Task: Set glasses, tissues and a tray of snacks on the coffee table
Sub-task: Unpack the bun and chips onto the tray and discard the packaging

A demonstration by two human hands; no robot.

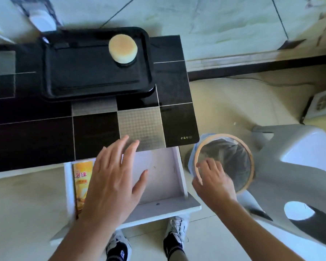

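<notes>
One round yellow cake (123, 48) sits on my shiny black plastic tray (73, 76) near the table's back edge; my left hand (113, 178) is flat and empty, my right hand (213, 183) looks empty too; glasses and tissues still to come.

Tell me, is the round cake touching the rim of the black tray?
Apart. The head view shows the round cake lying on the floor of the black tray near its far right corner, with a dark strip of tray floor between it and the rim.

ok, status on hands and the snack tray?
Left hand open over the open drawer. Right hand at bin rim, grip unclear. Tray holds one round cake.
</notes>
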